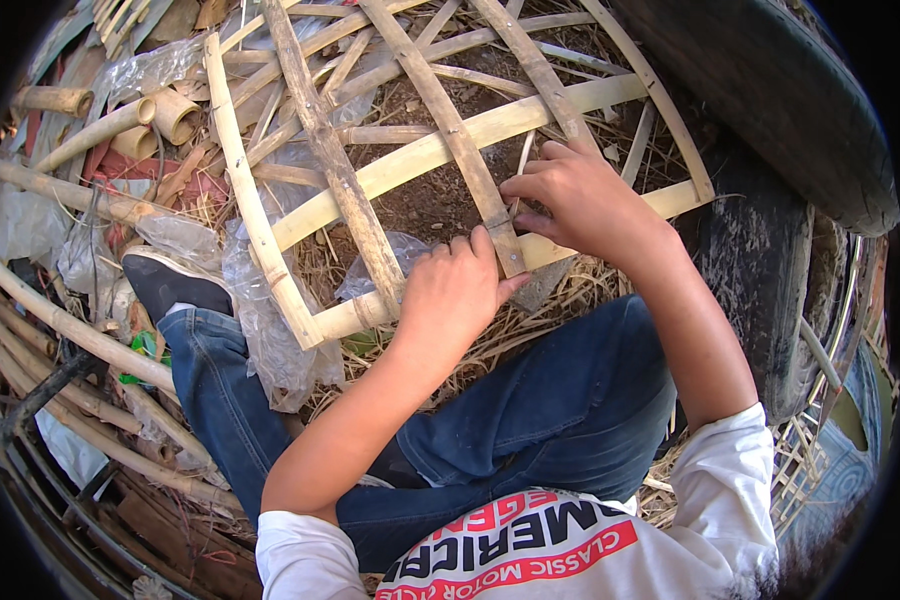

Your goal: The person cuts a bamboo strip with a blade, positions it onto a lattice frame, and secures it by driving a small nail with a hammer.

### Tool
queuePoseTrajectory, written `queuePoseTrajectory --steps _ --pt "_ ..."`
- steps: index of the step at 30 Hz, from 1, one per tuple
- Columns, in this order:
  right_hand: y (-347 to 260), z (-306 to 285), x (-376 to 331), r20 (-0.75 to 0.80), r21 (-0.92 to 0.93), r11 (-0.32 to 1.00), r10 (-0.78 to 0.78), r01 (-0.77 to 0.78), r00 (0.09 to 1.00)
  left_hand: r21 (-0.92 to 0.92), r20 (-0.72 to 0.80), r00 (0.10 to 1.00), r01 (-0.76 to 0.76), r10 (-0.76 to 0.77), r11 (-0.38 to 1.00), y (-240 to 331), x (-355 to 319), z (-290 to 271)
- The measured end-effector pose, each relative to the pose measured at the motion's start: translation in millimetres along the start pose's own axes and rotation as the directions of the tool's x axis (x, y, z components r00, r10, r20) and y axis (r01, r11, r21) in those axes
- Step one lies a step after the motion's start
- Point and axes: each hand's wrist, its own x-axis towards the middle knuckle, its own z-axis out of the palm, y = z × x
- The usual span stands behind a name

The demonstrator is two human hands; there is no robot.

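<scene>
View from above of a seated person w/ a bamboo lattice point(440, 150) propped in front of the knees, on a ground of dry straw point(530, 330) and dirt. Lattice is flat split-bamboo strips, pale yellow to weathered grey-brown, rough-grained, crossing in an open grid. Its long slats run from the near edge up and away toward the top of the view; paler cross-strips slant from lower left to upper right. Near corner sits just above the left knee.

Left hand point(455, 290) comes up from lower centre, forearm bare, wrist bent; fingers curled and pressed together around the lower end of a grey slat point(495, 215), thumb on its right side. Right hand point(580, 195) reaches in from the right, palm down, fingers bent and close together, tips pinching at the same slat's crossing; what's between them is too small to tell.

Blue denim jeans point(530, 410), dark shoe point(165, 280) at left. Crinkled clear plastic sheet point(270, 330) under the lattice's left side. Round hollow bamboo poles point(120, 120) piled at left. Worn black tyre point(770, 90) at upper right.
</scene>
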Motion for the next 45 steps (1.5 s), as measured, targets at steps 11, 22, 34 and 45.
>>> queuePoseTrajectory --steps 11,22,34,45 --pt "22 7 19 0.158 0.029 0.995 -0.097 0.093 0.983 0.066 0.007 1.0 0.013 -0.013 0.998 2 0 -1" --pt "6 12 15 0.079 -0.245 0.957 -0.139 0.155 0.987 0.04 -0.016 0.999 0.028 -0.028 0.999 2 -4 -10" --pt "-3 13 8 0.027 -0.302 0.947 -0.104 0.107 0.994 0.093 0.005 0.999 0.038 -0.038 0.995 0 -4 -5" --pt "-13 15 8 0.025 -0.338 0.938 -0.069 0.073 0.997 0.06 -0.006 1.0 0.023 -0.022 0.998 -6 -8 -3"
